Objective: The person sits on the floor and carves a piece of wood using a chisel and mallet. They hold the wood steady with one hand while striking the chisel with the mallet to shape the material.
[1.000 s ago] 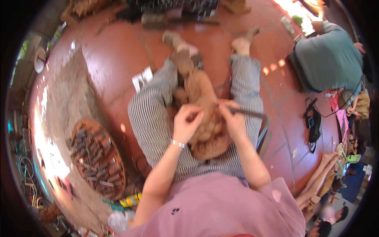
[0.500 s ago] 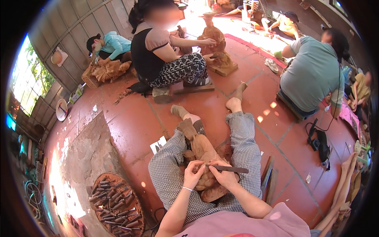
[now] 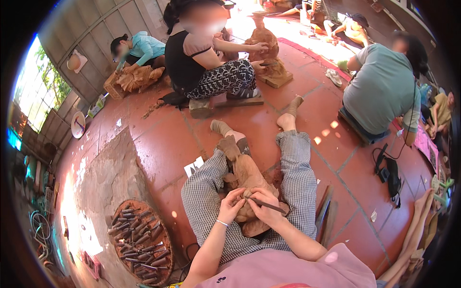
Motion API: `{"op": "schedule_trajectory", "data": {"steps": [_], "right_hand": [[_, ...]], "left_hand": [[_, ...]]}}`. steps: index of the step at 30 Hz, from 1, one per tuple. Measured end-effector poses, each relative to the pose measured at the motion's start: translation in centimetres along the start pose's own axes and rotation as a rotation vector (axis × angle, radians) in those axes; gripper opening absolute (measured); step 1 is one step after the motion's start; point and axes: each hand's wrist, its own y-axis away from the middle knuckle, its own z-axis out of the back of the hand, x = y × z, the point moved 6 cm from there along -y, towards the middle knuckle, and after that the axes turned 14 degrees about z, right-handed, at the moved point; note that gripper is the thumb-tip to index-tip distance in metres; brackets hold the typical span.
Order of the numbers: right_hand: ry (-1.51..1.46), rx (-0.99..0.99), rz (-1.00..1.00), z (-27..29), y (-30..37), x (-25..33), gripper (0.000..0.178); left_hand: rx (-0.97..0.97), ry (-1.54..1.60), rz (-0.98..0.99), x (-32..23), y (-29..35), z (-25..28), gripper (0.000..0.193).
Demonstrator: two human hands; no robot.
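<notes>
A brown wooden carving (image 3: 250, 174) lies between my legs, its rounded near end under my hands. In my right hand (image 3: 267, 205) is a slim, dark, flat bar-shaped tool (image 3: 276, 208); its free end slants out to the right and toward me. The exact kind of tool is unclear. My left hand (image 3: 231, 204) is closed in a pinch near the tool's inner end, fingertips almost meeting those of the right. Whatever the left fingers pinch is too small to make out. Both hands cover part of the carving.
To my left, a round tray (image 3: 169, 245) holds several carving chisels (image 3: 139, 235) on a grey slab (image 3: 108, 177). Long dark bars (image 3: 324, 211) lie by my right leg. Ahead, a person (image 3: 201, 62) works at a tall carving (image 3: 263, 43); another person (image 3: 382, 91) sits right.
The dark tool has turned, so its outer end now points lower and nearer to me. Both hands have shifted slightly up and left. The view has moved a little.
</notes>
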Motion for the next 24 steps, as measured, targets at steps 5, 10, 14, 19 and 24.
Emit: {"op": "schedule_trajectory", "data": {"steps": [5, 10, 14, 19, 24], "right_hand": [[0.113, 0.081, 0.044, -0.4, -0.8, 1.3, 0.013], [0.095, 0.107, 0.009, -0.5, -1.0, 1.6, 0.010], [0.074, 0.087, -0.001, -0.6, -0.6, 0.9, 0.007], [0.221, 0.052, 0.143, -0.6, -1.0, 2.5, 0.009], [0.171, 0.120, 0.003, -0.4, -1.5, 1.8, 0.015]], "left_hand": [[0.049, 0.065, 0.015, 0.0, 0.0, 0.3, 0.039], [0.021, 0.041, -0.001, 0.5, 0.0, 0.4, 0.038], [-0.043, -0.083, 0.009, 0.6, -0.4, 0.5, 0.037], [-0.038, 0.041, -0.003, 1.0, -0.2, 0.4, 0.036], [-0.007, 0.028, 0.007, 0.4, -0.4, 0.3, 0.036]]}}
